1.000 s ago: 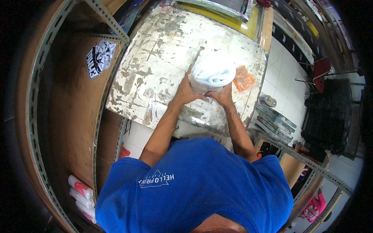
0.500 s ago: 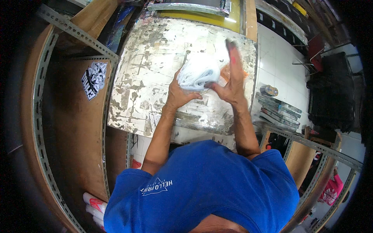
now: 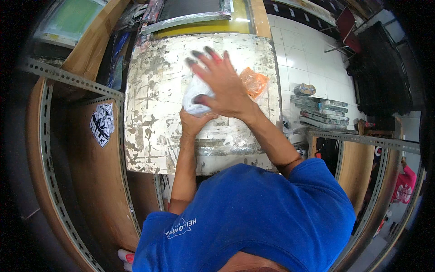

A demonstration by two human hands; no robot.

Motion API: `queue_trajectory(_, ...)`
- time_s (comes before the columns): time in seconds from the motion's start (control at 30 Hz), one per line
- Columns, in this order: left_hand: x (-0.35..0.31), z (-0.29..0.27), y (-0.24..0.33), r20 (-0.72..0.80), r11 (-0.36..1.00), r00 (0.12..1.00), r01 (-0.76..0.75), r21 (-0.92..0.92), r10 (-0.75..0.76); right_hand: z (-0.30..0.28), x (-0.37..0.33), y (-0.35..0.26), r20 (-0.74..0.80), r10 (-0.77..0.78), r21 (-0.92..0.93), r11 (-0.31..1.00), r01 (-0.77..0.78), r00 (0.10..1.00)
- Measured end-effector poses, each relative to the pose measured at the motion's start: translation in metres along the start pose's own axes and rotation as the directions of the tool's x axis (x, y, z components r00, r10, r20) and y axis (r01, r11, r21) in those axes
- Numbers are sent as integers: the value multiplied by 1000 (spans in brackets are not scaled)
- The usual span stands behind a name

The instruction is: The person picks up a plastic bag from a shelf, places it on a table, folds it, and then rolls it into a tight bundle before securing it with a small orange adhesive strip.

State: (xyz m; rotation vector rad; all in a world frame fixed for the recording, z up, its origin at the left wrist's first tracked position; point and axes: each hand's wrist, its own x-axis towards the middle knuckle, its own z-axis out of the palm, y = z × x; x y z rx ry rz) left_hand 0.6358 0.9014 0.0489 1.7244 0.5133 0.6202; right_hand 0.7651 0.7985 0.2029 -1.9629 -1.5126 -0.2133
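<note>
A whitish, folded bundle of thin plastic (image 3: 195, 93) stands out against the paint-stained white tabletop (image 3: 158, 131). My left hand (image 3: 195, 121) grips its near end, thumb in front; the other fingers are hidden by the bundle. Over the bundle's right part spreads my right hand (image 3: 222, 86), fingers apart and slightly blurred, with dark and red stains on the fingertips. Whether its palm touches the plastic I cannot tell. Just right of this hand, a crumpled orange plastic bag (image 3: 254, 82) lies on the table.
Framed screens (image 3: 186, 23) rest at the table's far edge. Along my left runs a metal-edged shelf unit (image 3: 74, 154) with wooden panels. To the right, a stack of frames (image 3: 321, 111) with a tape roll (image 3: 304, 89) on it stands beside another metal rack (image 3: 362, 138).
My right hand has swung left from beside the bundle to over it, uncovering the orange bag. The view has shifted, and both hands and the bundle now appear further left.
</note>
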Motion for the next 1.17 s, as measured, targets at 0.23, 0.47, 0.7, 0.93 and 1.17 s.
queue_trajectory(0.23,-6,-6,-28,24,1000,1000,19,13,-19,29,-112,117,-271,395,-169,878,-448,878)
queue_trajectory(0.47,-19,9,-49,58,992,997,48,121,-55,47,-161,195,32,755,128,647,-752,655)
queue_trajectory(0.7,-17,18,-35,28,989,998,51,140,-56,-13,-230,168,-5,862,780,321,-538,506)
queue_trajectory(0.93,-26,21,-29,24,961,999,32,275,-40,-59,-398,154,-362,921,693,368,-619,143)
queue_trajectory(1.17,-10,-1,-72,99,952,995,-18,306,-14,12,-533,153,-195,968,645,7,-764,-156)
